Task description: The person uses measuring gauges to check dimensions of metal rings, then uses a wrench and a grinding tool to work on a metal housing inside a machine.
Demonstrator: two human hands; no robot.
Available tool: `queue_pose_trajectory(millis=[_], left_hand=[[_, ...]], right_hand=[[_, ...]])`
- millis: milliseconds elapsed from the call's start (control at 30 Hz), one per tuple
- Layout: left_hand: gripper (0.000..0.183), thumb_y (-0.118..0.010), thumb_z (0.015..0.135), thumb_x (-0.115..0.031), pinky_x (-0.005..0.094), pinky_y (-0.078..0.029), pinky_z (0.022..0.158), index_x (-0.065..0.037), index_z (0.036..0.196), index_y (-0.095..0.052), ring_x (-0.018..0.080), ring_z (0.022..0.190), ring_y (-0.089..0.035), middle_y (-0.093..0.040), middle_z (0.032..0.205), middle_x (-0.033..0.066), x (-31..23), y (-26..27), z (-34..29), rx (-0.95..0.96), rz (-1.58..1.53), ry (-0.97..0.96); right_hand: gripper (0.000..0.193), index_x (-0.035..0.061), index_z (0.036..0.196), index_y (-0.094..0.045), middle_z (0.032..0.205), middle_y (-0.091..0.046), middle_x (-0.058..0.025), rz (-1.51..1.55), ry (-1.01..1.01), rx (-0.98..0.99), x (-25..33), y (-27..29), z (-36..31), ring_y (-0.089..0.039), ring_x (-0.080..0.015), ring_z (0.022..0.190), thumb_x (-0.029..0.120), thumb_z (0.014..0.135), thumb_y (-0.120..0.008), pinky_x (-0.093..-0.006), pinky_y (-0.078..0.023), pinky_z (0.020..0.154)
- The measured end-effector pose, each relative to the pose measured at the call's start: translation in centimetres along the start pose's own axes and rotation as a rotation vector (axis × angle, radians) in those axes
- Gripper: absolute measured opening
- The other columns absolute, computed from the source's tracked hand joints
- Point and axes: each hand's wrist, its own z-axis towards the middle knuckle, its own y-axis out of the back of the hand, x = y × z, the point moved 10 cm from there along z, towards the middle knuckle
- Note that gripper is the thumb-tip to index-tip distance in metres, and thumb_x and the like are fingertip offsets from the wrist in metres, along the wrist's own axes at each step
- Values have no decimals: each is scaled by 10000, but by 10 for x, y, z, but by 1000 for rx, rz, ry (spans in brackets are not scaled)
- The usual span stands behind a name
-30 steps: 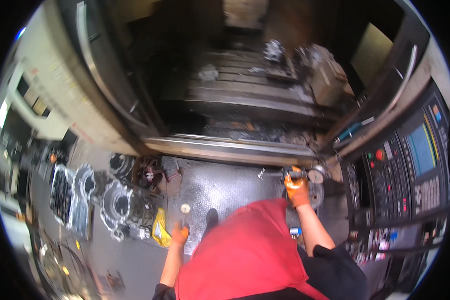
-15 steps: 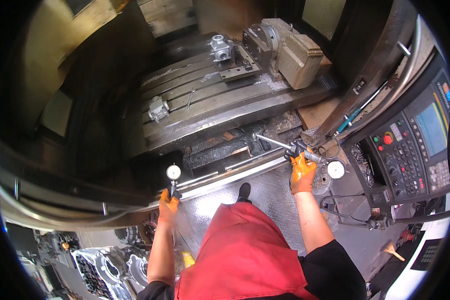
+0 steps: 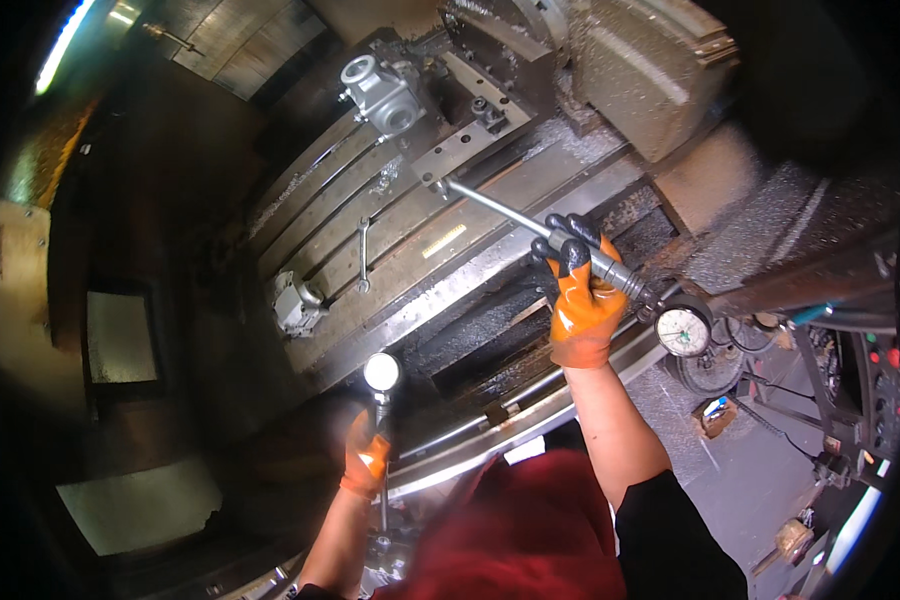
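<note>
The right hand (image 3: 583,300) grips a long steel dial gauge (image 3: 515,217), rod toward ten o'clock; the left hand (image 3: 367,458) is wrapped around a white-faced metal gauge (image 3: 381,376), dial at twelve. Best keep the rod tip off the grey boxy metal casting (image 3: 384,98).

Two gloved hands, each gripping a dial gauge, at an open machine bay.

Right hand (image 3: 582,290), in an orange glove with dark fingertips, is closed round the grip of a long-rod gauge (image 3: 505,212); its rod slants up-left over the slotted machine table (image 3: 398,275), the tip close to the fixture plate (image 3: 467,147), contact not determinable. Its dial faces up, right of the glove. Left hand (image 3: 364,455), similarly gloved, holds a second gauge (image 3: 381,372) upright, dial uppermost, face washed out by glare. On the table: a double-ended wrench (image 3: 364,255) and a small grey casting (image 3: 297,303); a larger casting (image 3: 385,97) sits beside the plate.
</note>
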Motion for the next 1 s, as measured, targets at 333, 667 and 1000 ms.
queue_pose_trajectory(millis=[333, 667, 1000], left_hand=[[561, -646, 920, -463, 281, -457, 827, -4, 1233, -568, 111, 937, -537, -595, 1018, 9, 33, 4, 86, 298, 109, 37], [429, -669, 909, -373, 240, -447, 728, -24, 1145, -586, 78, 840, -539, -594, 956, -11, 43, 34, 121, 294, 6, 239], [366, -675, 904, -328, 222, -410, 681, -39, 1113, -594, 58, 779, -512, -578, 896, -45, 83, 57, 109, 227, -57, 301]], right_hand=[[382, -60, 1222, -571, 1122, -659, -145, -177, 317, -105, -113, -55, 36, -655, -184, 925, 207, 959, -645, -313, -546, 820], [348, -64, 1235, -531, 1154, -638, -184, -476, 514, -84, -130, -81, 24, -644, -219, 958, 180, 990, -574, -334, -544, 848], [365, -59, 1257, -568, 1220, -622, -172, -511, 538, 226, -95, -88, 79, -649, -219, 1008, 179, 981, -576, -332, -534, 879]])
